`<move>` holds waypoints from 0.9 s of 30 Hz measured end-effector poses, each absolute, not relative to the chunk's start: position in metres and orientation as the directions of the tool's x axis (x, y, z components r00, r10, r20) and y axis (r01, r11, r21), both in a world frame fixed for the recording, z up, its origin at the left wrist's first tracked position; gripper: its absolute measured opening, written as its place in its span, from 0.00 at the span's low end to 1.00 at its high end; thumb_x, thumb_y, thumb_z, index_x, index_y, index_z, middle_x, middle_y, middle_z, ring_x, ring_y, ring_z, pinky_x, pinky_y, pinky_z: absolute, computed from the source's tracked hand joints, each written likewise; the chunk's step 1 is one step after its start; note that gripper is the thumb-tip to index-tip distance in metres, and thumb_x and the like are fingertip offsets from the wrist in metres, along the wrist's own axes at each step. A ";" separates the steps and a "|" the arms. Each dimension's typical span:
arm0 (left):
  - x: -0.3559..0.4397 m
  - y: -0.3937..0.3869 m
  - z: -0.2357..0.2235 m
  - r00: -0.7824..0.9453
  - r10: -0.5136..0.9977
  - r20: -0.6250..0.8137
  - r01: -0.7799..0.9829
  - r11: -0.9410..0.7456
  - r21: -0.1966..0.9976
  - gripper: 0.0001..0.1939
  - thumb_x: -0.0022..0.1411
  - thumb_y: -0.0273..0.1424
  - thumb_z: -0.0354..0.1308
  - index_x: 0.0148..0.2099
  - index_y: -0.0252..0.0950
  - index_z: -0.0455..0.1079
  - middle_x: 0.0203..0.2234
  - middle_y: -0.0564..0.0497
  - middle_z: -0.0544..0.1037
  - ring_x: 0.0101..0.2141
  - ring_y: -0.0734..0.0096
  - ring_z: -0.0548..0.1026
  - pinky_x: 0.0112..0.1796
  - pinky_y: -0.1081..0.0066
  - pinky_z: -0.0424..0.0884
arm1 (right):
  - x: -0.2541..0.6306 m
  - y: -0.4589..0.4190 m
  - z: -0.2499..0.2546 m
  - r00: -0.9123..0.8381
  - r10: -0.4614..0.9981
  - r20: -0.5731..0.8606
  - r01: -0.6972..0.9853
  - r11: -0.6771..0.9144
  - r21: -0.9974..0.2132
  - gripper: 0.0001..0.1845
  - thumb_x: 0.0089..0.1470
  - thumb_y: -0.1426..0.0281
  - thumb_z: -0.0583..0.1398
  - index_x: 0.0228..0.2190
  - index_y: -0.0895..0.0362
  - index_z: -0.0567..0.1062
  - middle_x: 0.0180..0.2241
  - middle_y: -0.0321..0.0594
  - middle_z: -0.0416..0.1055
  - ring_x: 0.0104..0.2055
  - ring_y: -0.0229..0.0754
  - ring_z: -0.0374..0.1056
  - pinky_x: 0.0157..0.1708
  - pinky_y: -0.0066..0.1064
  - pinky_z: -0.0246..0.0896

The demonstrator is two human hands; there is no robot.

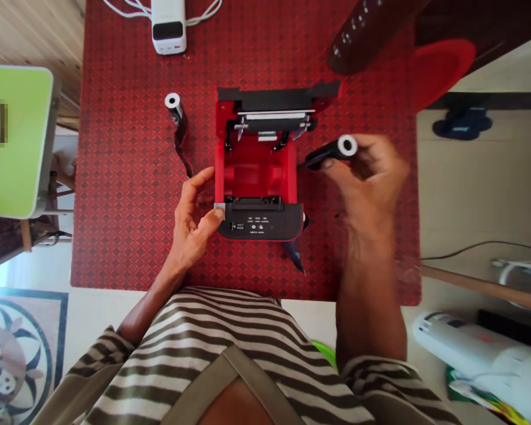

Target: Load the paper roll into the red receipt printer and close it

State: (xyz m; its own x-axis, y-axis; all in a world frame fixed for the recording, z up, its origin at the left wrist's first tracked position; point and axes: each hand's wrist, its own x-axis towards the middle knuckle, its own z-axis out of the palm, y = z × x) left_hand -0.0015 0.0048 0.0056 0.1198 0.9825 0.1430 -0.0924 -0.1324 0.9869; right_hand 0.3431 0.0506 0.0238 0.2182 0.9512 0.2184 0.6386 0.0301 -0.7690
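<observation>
Black, white-ended roll (173, 109) at left on the red patterned table (128, 236), dark strip trailing near the left hand (192, 224). That hand grips the near-left corner of a red-and-black device (261, 221), mid-table: lid raised, glossy red hollow, white-marked dark panel. Beside it, right hand (371, 183) pinches a second roll (334, 151), glossy black, white ring around a dark core.

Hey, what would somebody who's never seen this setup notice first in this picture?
Probably the red and black box-shaped device with its lid raised, in the middle of the patterned red tabletop, with the left hand on its near-left corner. Next, perhaps, the black roll with a white ring-shaped end in the right hand, and a similar black roll on the tabletop's left side.
</observation>
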 end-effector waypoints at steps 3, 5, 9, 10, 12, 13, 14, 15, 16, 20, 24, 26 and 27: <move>-0.001 0.006 0.008 0.108 0.983 0.146 -0.087 -0.137 0.987 0.33 0.84 0.55 0.77 0.83 0.58 0.81 0.76 0.46 0.88 0.71 0.43 0.89 0.69 0.46 0.91 | 0.333 0.058 -0.009 0.228 0.952 0.202 0.568 0.039 -0.822 0.13 0.75 0.55 0.70 0.56 0.42 0.84 0.55 0.44 0.94 0.56 0.55 0.89 0.58 0.53 0.88; 0.000 0.007 0.009 0.111 0.981 0.161 -0.097 -0.151 0.984 0.32 0.84 0.55 0.77 0.82 0.58 0.82 0.73 0.47 0.90 0.69 0.43 0.90 0.69 0.45 0.91 | 0.328 0.060 -0.021 0.217 0.952 0.215 0.550 0.062 -0.833 0.15 0.69 0.58 0.72 0.54 0.44 0.84 0.52 0.41 0.93 0.55 0.56 0.90 0.57 0.53 0.88; 0.001 0.008 0.010 0.118 0.977 0.177 -0.121 -0.162 0.979 0.30 0.85 0.54 0.77 0.82 0.60 0.83 0.73 0.47 0.90 0.68 0.44 0.91 0.68 0.45 0.91 | 0.327 0.063 -0.028 0.177 0.957 0.230 0.541 0.101 -0.835 0.18 0.65 0.64 0.70 0.56 0.45 0.85 0.51 0.39 0.93 0.51 0.54 0.91 0.55 0.51 0.89; 0.001 0.008 0.011 0.115 0.978 0.173 -0.119 -0.159 0.980 0.30 0.85 0.54 0.77 0.82 0.60 0.83 0.73 0.47 0.90 0.68 0.44 0.91 0.68 0.45 0.91 | 0.327 0.063 -0.027 0.165 0.960 0.226 0.542 0.103 -0.834 0.19 0.65 0.65 0.70 0.56 0.46 0.86 0.50 0.39 0.94 0.50 0.53 0.91 0.55 0.51 0.90; 0.000 0.008 0.011 0.111 0.980 0.166 -0.106 -0.155 0.982 0.31 0.84 0.55 0.77 0.81 0.59 0.83 0.73 0.47 0.90 0.69 0.44 0.90 0.68 0.45 0.91 | 0.330 0.062 -0.024 0.141 0.968 0.209 0.551 0.099 -0.829 0.21 0.65 0.66 0.70 0.58 0.46 0.87 0.52 0.40 0.94 0.50 0.54 0.91 0.56 0.53 0.91; 0.000 0.008 0.011 0.110 0.980 0.166 -0.099 -0.155 0.983 0.31 0.83 0.55 0.77 0.81 0.59 0.83 0.73 0.47 0.90 0.69 0.43 0.90 0.68 0.45 0.91 | 0.331 0.060 -0.021 0.129 0.972 0.199 0.556 0.095 -0.826 0.23 0.64 0.66 0.70 0.60 0.45 0.87 0.54 0.40 0.94 0.51 0.54 0.91 0.58 0.54 0.91; -0.001 0.008 0.011 0.111 0.980 0.167 -0.093 -0.157 0.983 0.32 0.83 0.55 0.77 0.81 0.58 0.83 0.73 0.47 0.90 0.69 0.43 0.90 0.68 0.45 0.91 | 0.334 0.056 -0.018 0.119 0.974 0.192 0.561 0.093 -0.822 0.27 0.63 0.67 0.71 0.63 0.45 0.86 0.57 0.41 0.94 0.54 0.55 0.92 0.60 0.56 0.91; -0.001 0.008 0.011 0.114 0.979 0.169 -0.088 -0.160 0.983 0.32 0.83 0.56 0.77 0.81 0.58 0.82 0.73 0.47 0.90 0.70 0.43 0.90 0.68 0.45 0.92 | 0.337 0.051 -0.014 0.117 0.975 0.191 0.569 0.092 -0.817 0.32 0.62 0.67 0.72 0.67 0.44 0.85 0.62 0.43 0.94 0.58 0.57 0.92 0.62 0.57 0.91; -0.001 0.008 0.011 0.116 0.979 0.165 -0.084 -0.155 0.984 0.32 0.83 0.56 0.77 0.81 0.57 0.82 0.73 0.46 0.90 0.70 0.43 0.90 0.68 0.45 0.91 | 0.340 0.043 -0.010 0.125 0.973 0.193 0.582 0.086 -0.809 0.36 0.62 0.67 0.73 0.70 0.43 0.84 0.67 0.45 0.92 0.62 0.59 0.91 0.64 0.59 0.91; -0.001 0.008 0.011 0.117 0.982 0.147 -0.076 -0.138 0.987 0.32 0.83 0.57 0.77 0.81 0.58 0.82 0.73 0.46 0.89 0.72 0.39 0.88 0.70 0.41 0.90 | 0.350 0.000 0.006 0.174 0.971 0.163 0.647 0.012 -0.763 0.25 0.71 0.66 0.71 0.65 0.41 0.89 0.60 0.46 0.94 0.55 0.58 0.91 0.61 0.60 0.89; 0.001 0.009 0.010 0.099 0.976 0.196 -0.065 -0.191 0.980 0.32 0.83 0.57 0.76 0.80 0.58 0.84 0.71 0.48 0.90 0.68 0.41 0.89 0.66 0.41 0.91 | 0.341 -0.039 0.011 0.140 0.986 0.092 0.639 -0.019 -0.769 0.15 0.68 0.61 0.74 0.54 0.44 0.93 0.43 0.40 0.93 0.38 0.53 0.86 0.44 0.52 0.87; 0.001 0.010 0.010 0.087 0.977 0.195 -0.053 -0.191 0.980 0.32 0.83 0.57 0.76 0.80 0.55 0.84 0.71 0.46 0.90 0.68 0.42 0.89 0.68 0.42 0.90 | 0.333 -0.051 0.012 0.217 0.969 0.119 0.633 -0.047 -0.772 0.16 0.68 0.61 0.74 0.56 0.45 0.91 0.45 0.40 0.93 0.39 0.52 0.87 0.43 0.50 0.86; 0.001 0.010 0.010 0.081 0.979 0.188 -0.046 -0.184 0.982 0.32 0.83 0.57 0.76 0.80 0.53 0.84 0.71 0.45 0.90 0.69 0.41 0.88 0.69 0.42 0.89 | 0.330 -0.056 0.013 0.274 0.950 0.148 0.635 -0.063 -0.770 0.15 0.70 0.62 0.73 0.56 0.45 0.90 0.45 0.40 0.93 0.40 0.52 0.87 0.44 0.49 0.86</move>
State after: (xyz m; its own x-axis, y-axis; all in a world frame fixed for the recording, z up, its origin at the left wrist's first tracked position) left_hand 0.0007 0.0098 0.0097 0.0813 0.9789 0.1877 -0.0460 -0.1845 0.9818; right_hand 0.3298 -0.0558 0.0128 0.2738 0.9503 0.1483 0.6351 -0.0628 -0.7699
